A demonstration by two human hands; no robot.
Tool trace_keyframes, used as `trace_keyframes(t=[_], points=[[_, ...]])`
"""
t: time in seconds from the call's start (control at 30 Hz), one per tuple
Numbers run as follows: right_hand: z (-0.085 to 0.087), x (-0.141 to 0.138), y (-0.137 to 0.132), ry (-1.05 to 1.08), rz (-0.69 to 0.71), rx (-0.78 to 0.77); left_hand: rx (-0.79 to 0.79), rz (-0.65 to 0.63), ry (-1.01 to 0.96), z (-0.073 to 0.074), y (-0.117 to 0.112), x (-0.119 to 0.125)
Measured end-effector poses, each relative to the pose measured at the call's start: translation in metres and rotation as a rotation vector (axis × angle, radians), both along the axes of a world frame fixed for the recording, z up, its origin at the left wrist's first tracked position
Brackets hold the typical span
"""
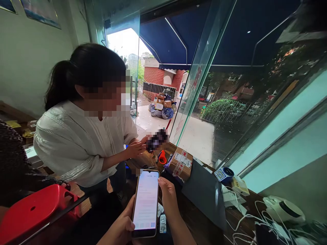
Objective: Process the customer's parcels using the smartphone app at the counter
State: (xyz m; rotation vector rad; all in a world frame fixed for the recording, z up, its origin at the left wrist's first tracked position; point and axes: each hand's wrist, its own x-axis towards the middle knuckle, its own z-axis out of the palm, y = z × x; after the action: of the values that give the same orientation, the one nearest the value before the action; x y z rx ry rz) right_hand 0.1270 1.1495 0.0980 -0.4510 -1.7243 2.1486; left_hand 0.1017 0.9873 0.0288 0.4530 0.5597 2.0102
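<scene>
A lit smartphone [145, 200] is held upright in front of me. My left hand [125, 219] is closed round its lower left side, with the thumb at the bottom of the screen. My right hand [168, 194] grips the upper right edge, its thumb bent near the corner; the fingertips behind are hidden. Pale text fills the screen, too faint to read. Below my right hand lies a small white label or packet [162, 223]. Just beyond the phone are an orange-handled tape or scissor ring [162, 158] and a taped cardboard box [182, 163].
To the left stands a person in a white blouse [76, 146], handling a blurred dark object [156, 141]. A red stool [33, 211] is at lower left. Along the right are a dark panel [204, 194], a round QR-code device [224, 174], white cables [245, 217] and a glass door [201, 75].
</scene>
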Motion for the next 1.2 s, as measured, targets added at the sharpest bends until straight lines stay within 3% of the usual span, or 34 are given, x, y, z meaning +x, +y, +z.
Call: trace_keyframes(t=[0.3,0.47,0.7,1.03,1.2], points=[[-0.001,0.002,-0.002,0.002,0.031,-0.010,-0.050,0.042,0.081,0.011,-0.001,0.002],[0.000,0.006,-0.005,0.036,0.076,-0.025,-0.002,0.064,0.073,0.016,-0.001,0.005],[-0.018,0.021,-0.011,0.064,0.201,0.046,-0.039,0.082,0.042,0.027,-0.003,0.007],[-0.016,0.024,-0.017,0.049,0.190,-0.062,-0.014,0.031,0.083,0.037,-0.006,0.003],[-0.014,0.024,-0.017,0.031,0.156,-0.052,-0.028,0.056,0.114,0.031,-0.003,0.000]])
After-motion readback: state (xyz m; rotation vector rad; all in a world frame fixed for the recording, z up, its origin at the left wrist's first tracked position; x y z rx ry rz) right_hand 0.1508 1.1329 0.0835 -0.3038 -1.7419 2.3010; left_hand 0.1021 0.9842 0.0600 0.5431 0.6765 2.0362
